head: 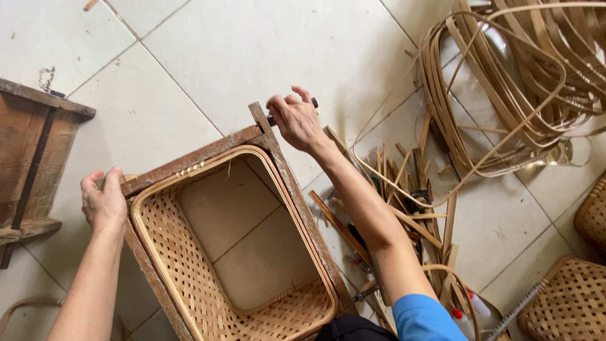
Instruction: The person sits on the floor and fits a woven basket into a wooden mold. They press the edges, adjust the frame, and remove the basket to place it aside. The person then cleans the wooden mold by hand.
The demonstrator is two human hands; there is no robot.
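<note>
1. Left hand gripped the far-left corner of the wooden frame, fingers curled over the rail. Judged a steadying hold, to keep the frame from shifting.
2. Right hand was closed around a dark handle at the far-right corner of the frame, where the rails cross. Only the handle's ends showed past the fist, so the kind of tool could not be told.
3. The hands were well apart, one at each far corner.
4. A woven basket wall sat inside the frame, its rim pressed against the rails. It had no bottom; floor tiles showed through the middle. The frame appeared to serve as a mould holding the weave square.
5. Frame and basket lay on the tiled floor, directly in front of the person.
6. Right of the arm: short bamboo offcuts scattered on the floor, within reach.
7. Far right: coiled bamboo strips in a loose pile.
8. Near right: finished baskets, partly cut by the edge.
9. Left edge: a wooden box.
</note>
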